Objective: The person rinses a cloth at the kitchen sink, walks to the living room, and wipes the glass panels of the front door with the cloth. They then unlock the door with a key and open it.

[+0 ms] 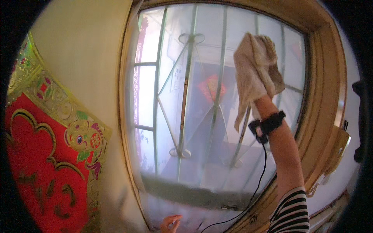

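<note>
My right hand is raised against the window glass (204,163), wrapped in a beige cloth (253,67). The cloth hides its fingers; only the right wrist (265,106) and forearm show below it. One corner of the fabric dangles down to the left. A black strap with a small device (262,128) circles that forearm, and a black cable (262,169) trails from it. Low in the view, my left hand (170,223) is partly cut off by the picture's edge. Its fingers are bent, apart from the thumb, with nothing visible between them.
Metal security bars (191,72) stand behind the glass, with a red diamond-shaped decoration (212,88) beyond. A wooden frame (323,87) borders the window on the right. A red and gold wall decoration (55,151) hangs at left. Dark objects (358,122) line the far right.
</note>
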The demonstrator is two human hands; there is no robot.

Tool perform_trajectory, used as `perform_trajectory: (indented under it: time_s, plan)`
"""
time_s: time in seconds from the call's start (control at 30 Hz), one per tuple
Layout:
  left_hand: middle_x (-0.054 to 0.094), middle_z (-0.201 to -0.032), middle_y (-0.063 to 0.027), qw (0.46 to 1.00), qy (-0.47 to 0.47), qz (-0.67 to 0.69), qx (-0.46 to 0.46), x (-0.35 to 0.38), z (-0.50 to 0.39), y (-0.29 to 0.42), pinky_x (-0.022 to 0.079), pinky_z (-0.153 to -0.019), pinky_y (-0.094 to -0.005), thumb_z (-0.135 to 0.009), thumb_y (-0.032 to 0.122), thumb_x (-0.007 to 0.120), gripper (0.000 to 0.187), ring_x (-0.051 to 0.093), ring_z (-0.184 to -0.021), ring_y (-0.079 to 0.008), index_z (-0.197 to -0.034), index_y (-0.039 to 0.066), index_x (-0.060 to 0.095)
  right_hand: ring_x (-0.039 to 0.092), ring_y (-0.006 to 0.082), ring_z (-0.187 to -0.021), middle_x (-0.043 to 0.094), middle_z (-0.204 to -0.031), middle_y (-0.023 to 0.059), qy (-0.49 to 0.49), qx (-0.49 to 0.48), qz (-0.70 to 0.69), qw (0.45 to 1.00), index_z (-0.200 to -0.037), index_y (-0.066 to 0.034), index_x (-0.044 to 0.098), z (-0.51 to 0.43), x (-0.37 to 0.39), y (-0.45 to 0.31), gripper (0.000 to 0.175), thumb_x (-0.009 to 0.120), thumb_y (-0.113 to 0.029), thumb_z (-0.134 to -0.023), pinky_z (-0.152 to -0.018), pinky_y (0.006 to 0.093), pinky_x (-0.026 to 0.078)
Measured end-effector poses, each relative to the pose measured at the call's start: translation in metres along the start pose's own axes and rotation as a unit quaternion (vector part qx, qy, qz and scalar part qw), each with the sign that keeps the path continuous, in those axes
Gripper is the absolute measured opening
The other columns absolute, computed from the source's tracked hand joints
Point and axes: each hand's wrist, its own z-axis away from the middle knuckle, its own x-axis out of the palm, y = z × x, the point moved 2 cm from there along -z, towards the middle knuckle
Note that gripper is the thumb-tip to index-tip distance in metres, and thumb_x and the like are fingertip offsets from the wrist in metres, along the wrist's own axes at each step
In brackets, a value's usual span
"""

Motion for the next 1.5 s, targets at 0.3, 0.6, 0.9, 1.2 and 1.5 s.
perform_trajectory:
  time_s: [0.3, 0.6, 0.9, 1.2, 1.5]
  plan:
    - [0.066, -0.118, -0.0110, 0.991, -0.003, -0.119, 0.065, -0.018, -0.054, -0.014, 0.048, -0.098, -0.0367, -0.099, 0.021, 0.061, 0.026, 0.061, -0.111, -0.0251, -0.117, 0.004, 0.069, 0.055, 0.0178, -0.116, 0.059, -0.123, 0.0080, -0.011, 0.012, -0.074, 0.997, -0.136, -0.0025, 0.051, -0.037, 0.074, 0.036, 0.042, 0.049, -0.032, -0.106, -0.105, 0.0304, 0.044]
    - [0.066, -0.115, -0.0107, 0.999, -0.044, -0.001, -0.024, -0.038, -0.098, -0.050, 0.048, -0.093, -0.0341, -0.099, 0.021, 0.061, 0.027, 0.060, -0.109, -0.0226, -0.118, 0.003, 0.068, 0.063, 0.0248, -0.110, 0.063, -0.121, 0.0156, -0.016, -0.031, 0.358, 0.933, -0.137, -0.0036, 0.049, 0.036, 0.093, 0.068, 0.049, 0.061, -0.032, -0.099, -0.097, 0.0344, 0.051]
    - [0.067, -0.115, -0.0102, 0.993, -0.046, -0.078, 0.077, -0.029, -0.097, -0.048, 0.049, -0.094, -0.0345, -0.099, 0.017, 0.061, 0.024, 0.061, -0.109, -0.0241, -0.116, 0.004, 0.069, 0.061, 0.0298, -0.119, 0.056, -0.133, 0.0154, -0.332, -0.073, 0.526, 0.779, -0.143, -0.0049, 0.041, 0.193, 0.083, 0.120, 0.061, 0.067, -0.028, -0.093, -0.101, 0.0371, 0.051]
    - [0.066, -0.113, -0.0093, 0.999, -0.033, -0.028, 0.031, -0.044, -0.098, -0.070, 0.051, -0.088, -0.0318, -0.098, 0.015, 0.062, 0.023, 0.062, -0.103, -0.0200, -0.117, 0.002, 0.069, 0.056, 0.0265, -0.123, 0.051, -0.139, 0.0102, -0.465, 0.005, 0.514, 0.721, -0.141, -0.0144, 0.049, 0.176, 0.058, 0.115, 0.061, 0.072, -0.038, -0.090, -0.105, 0.0378, 0.048]
    - [0.067, -0.113, -0.0090, 0.983, 0.003, -0.142, 0.117, -0.046, -0.109, -0.098, 0.050, -0.090, -0.0318, -0.098, 0.015, 0.063, 0.023, 0.062, -0.104, -0.0194, -0.116, 0.002, 0.070, 0.048, 0.0340, -0.132, 0.047, -0.147, 0.0134, -0.163, -0.220, 0.745, 0.608, -0.147, -0.0158, 0.044, 0.004, 0.069, 0.048, 0.071, 0.064, -0.053, -0.090, -0.114, 0.0461, 0.038]
